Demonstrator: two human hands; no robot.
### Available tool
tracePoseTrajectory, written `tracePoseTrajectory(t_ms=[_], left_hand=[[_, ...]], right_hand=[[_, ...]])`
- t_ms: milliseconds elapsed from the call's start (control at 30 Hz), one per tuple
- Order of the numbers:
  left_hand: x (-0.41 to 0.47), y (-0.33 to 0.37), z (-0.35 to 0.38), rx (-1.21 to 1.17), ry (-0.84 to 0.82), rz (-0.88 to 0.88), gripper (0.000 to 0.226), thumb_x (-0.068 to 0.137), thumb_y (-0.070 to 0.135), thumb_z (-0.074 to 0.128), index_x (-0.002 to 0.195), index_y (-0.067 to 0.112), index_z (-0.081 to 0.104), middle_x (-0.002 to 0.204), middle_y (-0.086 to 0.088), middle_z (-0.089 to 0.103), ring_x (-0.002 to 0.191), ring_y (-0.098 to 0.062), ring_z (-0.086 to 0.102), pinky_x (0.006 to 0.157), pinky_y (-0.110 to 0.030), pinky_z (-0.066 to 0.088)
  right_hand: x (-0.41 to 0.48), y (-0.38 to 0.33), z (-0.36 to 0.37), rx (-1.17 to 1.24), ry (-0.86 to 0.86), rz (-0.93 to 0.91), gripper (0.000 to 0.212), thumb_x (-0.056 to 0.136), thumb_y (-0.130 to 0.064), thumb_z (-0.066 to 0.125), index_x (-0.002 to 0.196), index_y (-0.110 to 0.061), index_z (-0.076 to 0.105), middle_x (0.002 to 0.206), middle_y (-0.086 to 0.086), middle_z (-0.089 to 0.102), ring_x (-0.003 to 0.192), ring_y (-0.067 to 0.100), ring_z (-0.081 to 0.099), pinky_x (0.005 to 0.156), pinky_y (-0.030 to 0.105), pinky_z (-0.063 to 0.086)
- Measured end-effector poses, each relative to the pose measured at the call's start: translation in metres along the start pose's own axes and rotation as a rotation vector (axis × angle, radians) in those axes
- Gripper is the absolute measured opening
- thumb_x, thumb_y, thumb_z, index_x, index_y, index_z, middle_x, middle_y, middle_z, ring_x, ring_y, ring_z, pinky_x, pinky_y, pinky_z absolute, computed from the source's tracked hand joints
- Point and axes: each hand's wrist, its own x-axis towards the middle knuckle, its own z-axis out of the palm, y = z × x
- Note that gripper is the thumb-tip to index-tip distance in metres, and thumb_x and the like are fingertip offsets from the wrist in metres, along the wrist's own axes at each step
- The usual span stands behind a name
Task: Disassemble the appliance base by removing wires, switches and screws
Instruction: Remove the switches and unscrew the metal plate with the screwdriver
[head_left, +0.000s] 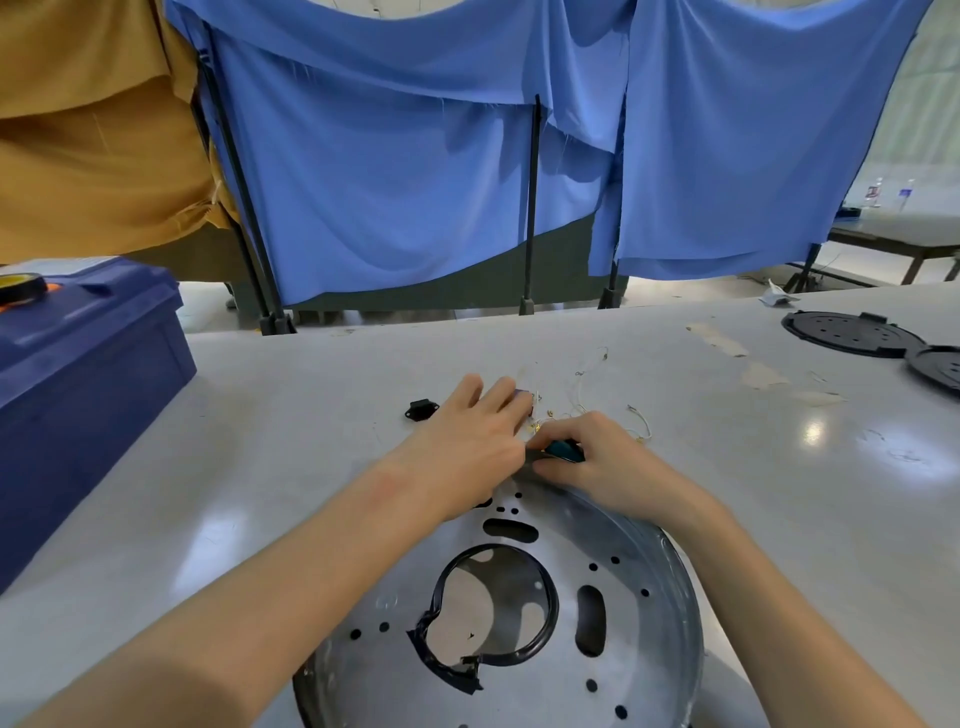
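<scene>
Step in hand: judged to be freeing a small wired part at the far rim of the appliance base (519, 613), which lies flat on the desk (291, 415) directly in front of the person.
Left hand (467, 441): grip flat, fingers extended over a small dark part (524, 397) just beyond the rim; appears to pin it down rather than clasp it. Cannot tell whether it truly has hold.
Right hand (592, 457): grip closed around a teal-handled tool (563, 451), tip pointed toward the left hand's fingers. Tool type not readable.
How to do it well: keep the part pinned firmly, work the tool tip away from the left fingertips, and pull at terminals, not at the thin leads.
Loose wires (587, 395): thin pale strands scattered just beyond both hands; likely to snag or tangle.
Black switch piece (421, 409): lying apart, just left of the left hand, clear of the work.
Black ring (498, 608): torn-looking trim around the base's central opening, still attached.
Surroundings: blue toolbox (88, 374) at the left edge; black round covers (852, 332) far right; blue cloth screen (415, 182) behind.
In the way: the hands themselves hide the working point; the tool tip and the fastener, if any, cannot be seen.
</scene>
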Motion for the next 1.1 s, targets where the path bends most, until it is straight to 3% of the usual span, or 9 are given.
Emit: tracePoseTrajectory(t_ms=[100, 400, 533, 667, 800, 900, 1000, 1100], left_hand=[[0.003, 0.003, -0.002, 0.072, -0.004, 0.054, 0.019, 0.084, 0.008, 0.054, 0.101, 0.005, 0.06, 0.12, -0.013, 0.034, 0.107, -0.028, 0.027, 0.083, -0.038, 0.024], [0.003, 0.003, 0.001, 0.067, -0.043, 0.116, 0.025, 0.094, 0.003, 0.033, 0.114, 0.001, 0.048, 0.104, -0.011, 0.044, 0.092, -0.027, 0.044, 0.087, -0.038, 0.029], [0.005, -0.013, -0.011, -0.019, -0.119, 0.048, 0.009, 0.093, 0.015, 0.044, 0.101, 0.011, 0.044, 0.088, -0.004, 0.038, 0.071, -0.019, 0.035, 0.081, -0.031, 0.027], [0.005, -0.025, -0.022, -0.14, -0.195, -0.002, 0.013, 0.092, 0.025, 0.05, 0.093, 0.016, 0.04, 0.095, -0.003, 0.052, 0.069, -0.018, 0.038, 0.077, -0.028, 0.028], [0.003, -0.035, -0.031, -0.404, -0.211, -0.134, 0.013, 0.087, 0.022, 0.055, 0.096, 0.014, 0.05, 0.097, -0.005, 0.06, 0.084, -0.025, 0.051, 0.072, -0.032, 0.04], [0.002, -0.042, -0.039, -0.624, -0.126, -0.186, 0.013, 0.079, 0.023, 0.063, 0.085, 0.017, 0.054, 0.082, 0.001, 0.058, 0.08, -0.022, 0.054, 0.067, -0.032, 0.044], [0.003, -0.043, -0.047, -0.999, -0.017, -0.255, 0.015, 0.072, 0.022, 0.07, 0.076, 0.015, 0.058, 0.065, 0.003, 0.064, 0.065, -0.015, 0.061, 0.061, -0.03, 0.05], [0.005, -0.039, -0.051, -1.266, 0.061, -0.28, 0.025, 0.063, 0.029, 0.074, 0.075, 0.012, 0.061, 0.06, -0.002, 0.068, 0.059, -0.017, 0.067, 0.056, -0.028, 0.052]], right_hand=[[0.001, 0.002, 0.0, 0.001, -0.002, 0.004, 0.011, 0.092, -0.016, 0.063, 0.097, -0.017, 0.072, 0.084, -0.007, 0.068, 0.074, 0.006, 0.057, 0.068, 0.016, 0.04], [0.001, 0.0, -0.002, 0.016, -0.031, -0.029, 0.018, 0.092, -0.011, 0.061, 0.086, -0.026, 0.069, 0.076, -0.016, 0.064, 0.068, 0.0, 0.053, 0.064, 0.012, 0.038], [0.002, 0.003, -0.001, 0.001, -0.042, 0.0, 0.014, 0.093, -0.013, 0.06, 0.097, -0.017, 0.073, 0.088, 0.001, 0.07, 0.076, 0.014, 0.058, 0.072, 0.027, 0.046], [0.001, 0.003, -0.003, 0.019, -0.045, 0.007, 0.014, 0.092, -0.014, 0.061, 0.087, -0.023, 0.07, 0.075, -0.009, 0.063, 0.063, 0.001, 0.05, 0.061, 0.014, 0.039], [0.001, 0.005, -0.003, 0.018, -0.003, -0.003, 0.011, 0.091, -0.027, 0.066, 0.1, -0.027, 0.072, 0.081, -0.014, 0.065, 0.071, 0.0, 0.056, 0.066, 0.013, 0.042], [0.0, 0.0, -0.01, 0.12, 0.144, -0.054, 0.035, 0.08, -0.035, 0.077, 0.114, -0.029, 0.069, 0.078, -0.011, 0.058, 0.062, 0.0, 0.05, 0.063, 0.011, 0.039], [-0.002, -0.009, -0.015, 0.157, 0.221, -0.123, 0.027, 0.075, -0.031, 0.079, 0.1, -0.036, 0.07, 0.085, -0.005, 0.056, 0.068, 0.002, 0.05, 0.067, 0.011, 0.038], [-0.003, -0.018, -0.012, 0.14, 0.256, -0.174, 0.016, 0.084, -0.019, 0.072, 0.079, -0.033, 0.066, 0.087, 0.0, 0.057, 0.072, 0.009, 0.052, 0.068, 0.012, 0.039]])
